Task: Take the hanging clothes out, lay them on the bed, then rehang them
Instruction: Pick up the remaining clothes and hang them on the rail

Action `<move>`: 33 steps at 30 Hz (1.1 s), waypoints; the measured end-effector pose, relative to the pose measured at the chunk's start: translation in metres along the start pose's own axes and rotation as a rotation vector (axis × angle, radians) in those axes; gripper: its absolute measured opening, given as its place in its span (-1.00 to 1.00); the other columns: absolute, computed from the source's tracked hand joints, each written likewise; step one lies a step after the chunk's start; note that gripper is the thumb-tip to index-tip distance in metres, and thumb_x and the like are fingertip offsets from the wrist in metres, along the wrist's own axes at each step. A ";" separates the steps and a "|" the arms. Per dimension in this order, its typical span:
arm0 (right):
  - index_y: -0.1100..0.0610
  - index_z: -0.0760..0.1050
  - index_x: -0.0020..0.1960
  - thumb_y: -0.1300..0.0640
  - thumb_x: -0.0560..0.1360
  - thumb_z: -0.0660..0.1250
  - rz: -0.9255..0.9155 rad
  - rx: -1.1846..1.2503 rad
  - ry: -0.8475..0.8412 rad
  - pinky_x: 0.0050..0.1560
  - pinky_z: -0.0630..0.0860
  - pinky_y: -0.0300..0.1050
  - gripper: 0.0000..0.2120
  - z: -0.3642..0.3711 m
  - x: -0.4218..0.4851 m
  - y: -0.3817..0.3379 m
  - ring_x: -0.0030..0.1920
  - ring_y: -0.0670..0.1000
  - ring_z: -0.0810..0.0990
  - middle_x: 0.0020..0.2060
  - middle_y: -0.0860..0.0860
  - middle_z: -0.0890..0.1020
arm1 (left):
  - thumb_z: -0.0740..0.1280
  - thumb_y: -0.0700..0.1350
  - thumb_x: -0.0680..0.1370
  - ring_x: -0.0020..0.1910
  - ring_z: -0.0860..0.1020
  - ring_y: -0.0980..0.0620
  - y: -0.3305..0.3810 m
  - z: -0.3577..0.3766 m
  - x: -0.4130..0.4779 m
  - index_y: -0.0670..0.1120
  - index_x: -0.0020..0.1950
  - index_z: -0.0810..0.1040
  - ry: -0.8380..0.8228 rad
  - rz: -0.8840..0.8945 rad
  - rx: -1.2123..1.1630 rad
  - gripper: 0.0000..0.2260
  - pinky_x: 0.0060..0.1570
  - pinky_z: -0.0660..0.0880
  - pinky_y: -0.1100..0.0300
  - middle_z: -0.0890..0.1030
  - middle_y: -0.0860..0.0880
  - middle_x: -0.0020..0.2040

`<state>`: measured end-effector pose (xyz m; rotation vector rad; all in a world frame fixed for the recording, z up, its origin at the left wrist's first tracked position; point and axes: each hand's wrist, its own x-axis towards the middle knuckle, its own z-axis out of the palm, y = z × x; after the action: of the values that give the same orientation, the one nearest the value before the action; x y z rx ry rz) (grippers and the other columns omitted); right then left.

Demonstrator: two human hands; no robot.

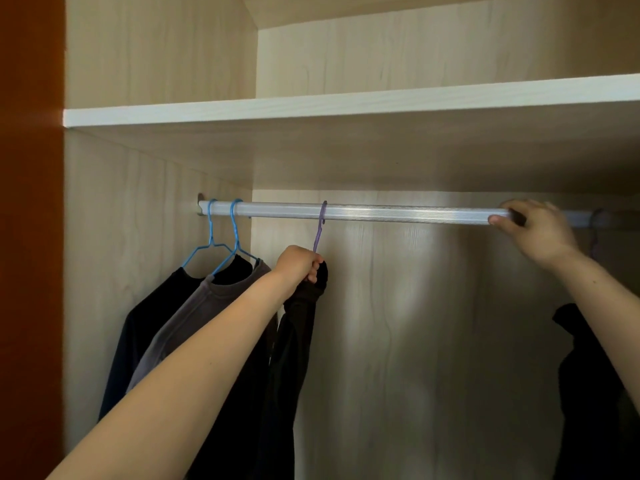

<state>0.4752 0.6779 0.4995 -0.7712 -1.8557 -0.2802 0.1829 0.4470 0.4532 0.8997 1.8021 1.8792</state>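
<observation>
Pale wood wardrobe (156,81), one shelf (346,105), one rod (398,213). Four garments hang from the rod: black top (149,313) and grey top (187,327) on two blue hangers (210,233) far left, middle garment (294,341) on a purple hanger (320,226), right garment (588,393) on a second purple hanger (595,237). Left hand (299,263) grips the purple hanger's neck; right hand (535,226) curls round the rod.

A household clothes wardrobe (398,306), seen through its open front. Pale wood-grain panels form the back and side walls, a white-edged shelf (311,107) runs across the top, and a ribbed metal hanging rail (398,213) spans the space beneath it. At the rail's left end, two blue wire hangers (210,226) carry dark tops (149,327). A purple hanger (318,235) holds another garment nearby. A reddish-brown panel (31,237) borders the left side.
</observation>
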 end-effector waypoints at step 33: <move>0.19 0.58 0.15 -0.01 0.52 0.32 0.056 0.033 -0.061 0.14 0.33 -0.02 -0.68 -0.005 -0.001 -0.007 0.14 0.23 0.48 0.08 0.20 0.61 | 0.39 -0.31 0.49 0.17 0.59 -0.07 -0.012 0.125 -0.050 -0.31 0.36 0.45 -0.322 0.412 0.318 -0.56 0.31 0.45 0.13 0.61 -0.15 0.12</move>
<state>0.4744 0.6694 0.5019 -0.8157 -1.8879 -0.1920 0.3015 0.5067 0.4286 1.6920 1.8379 1.5553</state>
